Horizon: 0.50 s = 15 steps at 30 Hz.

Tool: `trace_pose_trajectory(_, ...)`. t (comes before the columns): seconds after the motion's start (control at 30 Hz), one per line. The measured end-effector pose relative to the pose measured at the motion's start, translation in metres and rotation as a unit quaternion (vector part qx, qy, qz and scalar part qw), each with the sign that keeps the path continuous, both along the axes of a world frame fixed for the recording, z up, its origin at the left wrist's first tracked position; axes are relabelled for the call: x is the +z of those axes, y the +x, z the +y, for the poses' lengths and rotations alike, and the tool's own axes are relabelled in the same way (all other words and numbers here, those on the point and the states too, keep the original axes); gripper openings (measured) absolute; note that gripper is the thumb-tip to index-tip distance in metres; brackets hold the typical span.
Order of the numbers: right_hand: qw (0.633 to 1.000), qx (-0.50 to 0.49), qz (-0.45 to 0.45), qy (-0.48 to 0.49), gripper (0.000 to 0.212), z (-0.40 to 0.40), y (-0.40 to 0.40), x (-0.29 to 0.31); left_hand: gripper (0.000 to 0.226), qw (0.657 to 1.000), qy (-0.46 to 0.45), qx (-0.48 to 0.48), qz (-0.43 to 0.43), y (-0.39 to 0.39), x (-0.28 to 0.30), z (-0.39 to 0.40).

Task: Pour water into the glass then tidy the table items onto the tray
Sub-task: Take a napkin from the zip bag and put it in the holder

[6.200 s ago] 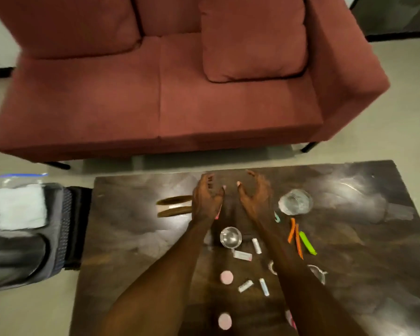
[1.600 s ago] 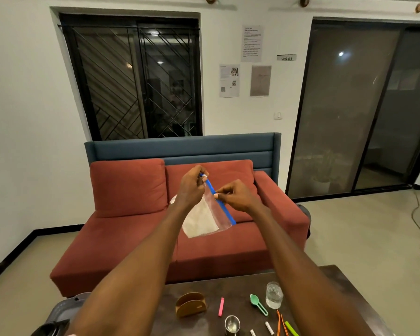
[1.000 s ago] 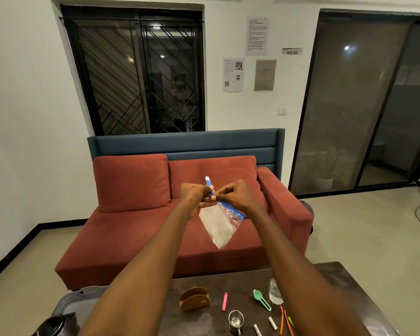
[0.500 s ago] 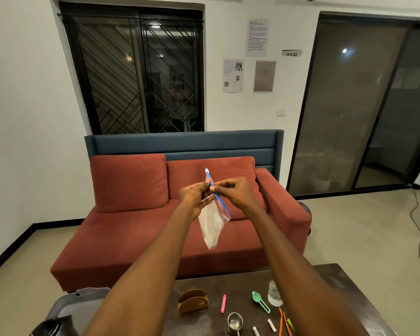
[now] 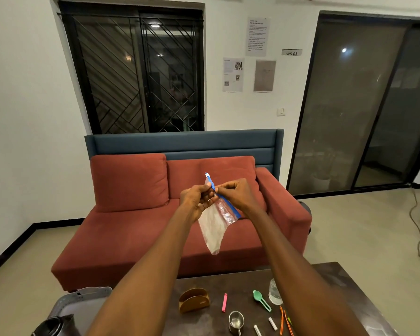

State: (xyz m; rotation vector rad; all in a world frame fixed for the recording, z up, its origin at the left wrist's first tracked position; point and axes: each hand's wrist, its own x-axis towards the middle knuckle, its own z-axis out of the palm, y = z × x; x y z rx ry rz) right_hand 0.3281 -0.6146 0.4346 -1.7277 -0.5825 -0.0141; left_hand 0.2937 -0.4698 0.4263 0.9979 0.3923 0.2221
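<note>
I hold a clear zip bag (image 5: 215, 226) with a blue seal strip up in front of me, above the table. My left hand (image 5: 198, 198) and my right hand (image 5: 237, 192) both pinch the blue strip at the top, and the bag hangs down with something white inside. Far below, the glass (image 5: 274, 293) stands on the dark table (image 5: 332, 287), partly behind my right forearm. The grey tray (image 5: 83, 301) sits at the lower left with a dark jug (image 5: 55, 324) on it.
On the table lie a brown napkin holder (image 5: 194, 300), a pink clip (image 5: 224, 302), a green spoon (image 5: 261, 300), a small metal cup (image 5: 236, 321), white sticks (image 5: 272, 323) and orange ties (image 5: 282, 321). A red sofa (image 5: 136, 226) stands behind the table.
My hands have stayed raised with the bag; my fingers shifted along the blue strip and the bag hangs a little more spread. Six seconds ago both hands were down at the table.
</note>
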Motion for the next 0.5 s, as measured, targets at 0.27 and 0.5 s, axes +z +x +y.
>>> trace_pose_trajectory(0.27, 1.0, -0.004, 0.008, 0.017, 0.016, 0.0019, 0.0016, -0.0032, 0.002, 0.999, 0.033, -0.002, -0.016, -0.0026, 0.001, -0.0023)
trace_pose_trajectory(0.5, 0.999, -0.021, -0.01, -0.033, 0.01, -0.0002, 0.0046, -0.0095, 0.005, 0.996, 0.088, -0.007, -0.013, -0.0053, -0.0039, -0.0012)
